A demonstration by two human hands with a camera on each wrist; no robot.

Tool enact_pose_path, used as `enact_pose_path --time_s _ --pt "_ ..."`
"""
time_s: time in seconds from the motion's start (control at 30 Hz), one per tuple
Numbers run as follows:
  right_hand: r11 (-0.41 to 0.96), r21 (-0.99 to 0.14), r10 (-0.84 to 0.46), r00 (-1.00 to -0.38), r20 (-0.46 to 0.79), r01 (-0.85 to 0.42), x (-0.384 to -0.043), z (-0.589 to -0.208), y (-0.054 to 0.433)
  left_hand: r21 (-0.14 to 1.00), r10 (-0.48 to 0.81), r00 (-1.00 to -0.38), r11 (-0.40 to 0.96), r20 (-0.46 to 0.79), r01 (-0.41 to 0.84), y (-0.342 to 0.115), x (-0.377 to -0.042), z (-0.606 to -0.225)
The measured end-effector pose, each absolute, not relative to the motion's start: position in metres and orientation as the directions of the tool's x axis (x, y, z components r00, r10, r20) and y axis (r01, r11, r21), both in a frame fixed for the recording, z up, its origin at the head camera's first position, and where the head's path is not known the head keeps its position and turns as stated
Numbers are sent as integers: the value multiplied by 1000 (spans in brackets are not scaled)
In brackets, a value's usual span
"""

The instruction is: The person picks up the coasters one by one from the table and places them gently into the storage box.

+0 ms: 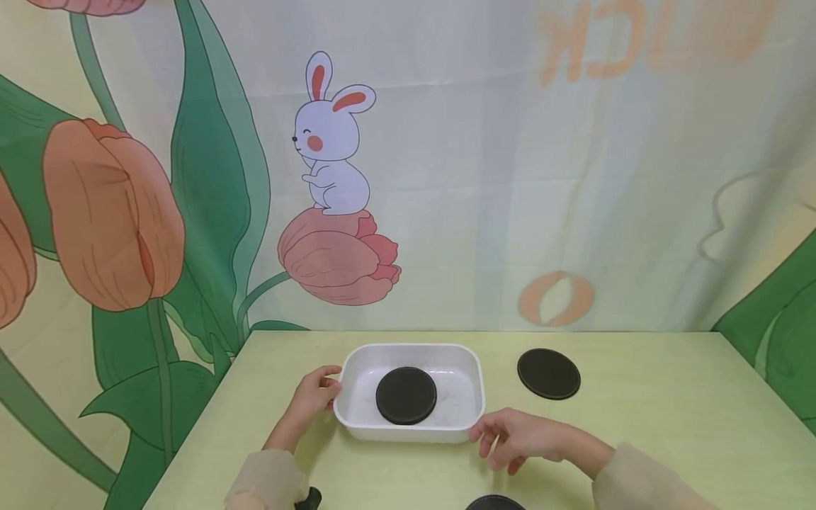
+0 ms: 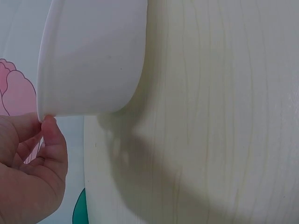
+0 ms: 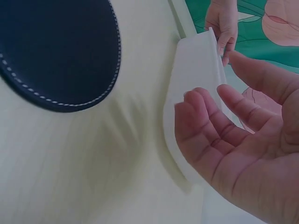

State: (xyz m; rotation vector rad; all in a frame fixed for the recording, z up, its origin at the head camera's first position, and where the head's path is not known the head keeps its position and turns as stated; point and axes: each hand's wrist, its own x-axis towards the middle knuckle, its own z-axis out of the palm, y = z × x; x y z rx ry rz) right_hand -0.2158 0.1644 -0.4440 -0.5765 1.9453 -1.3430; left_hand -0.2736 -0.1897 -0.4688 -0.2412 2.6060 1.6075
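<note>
A white rectangular plastic tray (image 1: 408, 434) stands on the table with a round black coaster (image 1: 406, 395) lying inside. My left hand (image 1: 314, 394) pinches the tray's left rim between thumb and fingers; the left wrist view shows the thumb tip right at the rim's corner. By the front right corner is my right hand (image 1: 518, 435), its fingers loosely bent and nothing between them. In the right wrist view, its fingers (image 3: 191, 114) overlap the tray wall. A second black coaster (image 1: 549, 373) lies to the tray's right. Near the front, a third coaster (image 1: 495, 503) with pale edge stitching is partly cut off.
A small black object (image 1: 309, 499) shows beside the left sleeve (image 1: 264, 478) at the bottom edge. The pale green table (image 1: 669, 397) ends at a hanging cloth (image 1: 459, 177) printed with tulips and a rabbit, just behind the tray.
</note>
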Motion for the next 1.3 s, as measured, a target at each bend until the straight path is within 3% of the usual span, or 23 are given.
enact_pose_path --time_s 0.4,0.87,1.3 --pt "397 -917 -689 -653 -314 22 -205 -470 172 881 -85 -988 448 -128 -153 -189 -270 -464" --pt "361 -925 -740 -640 -206 -120 -196 -489 171 874 -94 -986 457 -135 -163 -190 -273 -468" --pt "475 -788 -773 -614 -161 -391 -190 -489 164 879 -95 -987 450 -131 -160 -189 -272 -467"
